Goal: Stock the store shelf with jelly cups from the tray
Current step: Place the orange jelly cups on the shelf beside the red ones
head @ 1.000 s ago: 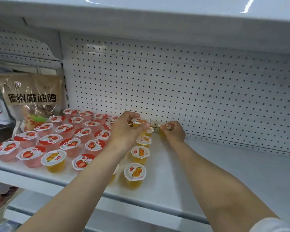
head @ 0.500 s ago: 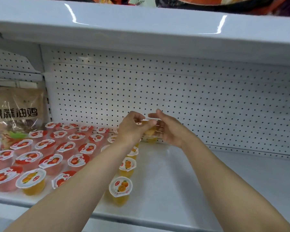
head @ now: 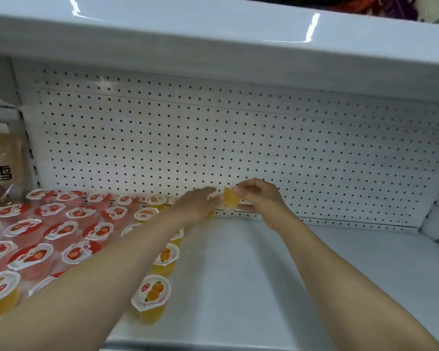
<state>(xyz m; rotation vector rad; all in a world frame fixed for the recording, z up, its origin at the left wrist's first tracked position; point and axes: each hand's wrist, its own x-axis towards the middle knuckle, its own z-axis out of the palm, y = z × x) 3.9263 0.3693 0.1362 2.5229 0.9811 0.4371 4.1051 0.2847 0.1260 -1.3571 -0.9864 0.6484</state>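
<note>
Nearest me, three orange jelly cups (head: 151, 298) show in a front-to-back column on the shelf (head: 238, 287); leftward, some twenty red ones (head: 31, 257). At the back, my right hand (head: 260, 198) pinches one tilted orange cup (head: 230, 197); it could topple. My left hand (head: 197, 206) lies flat, fingers straight.

View: one head-worn wide-angle camera; no second view shares the scene.
Position: in front of the shelf (head: 251, 287), above its deck and just under the upper shelf (head: 213, 41).
Facing: forward and slightly down, square to the pegboard back panel (head: 238, 148).
Nearness: close; both forearms reach from the bottom edge toward the pegboard back panel.
Distortion: the upper shelf edge bows and slants down to the right.
</note>
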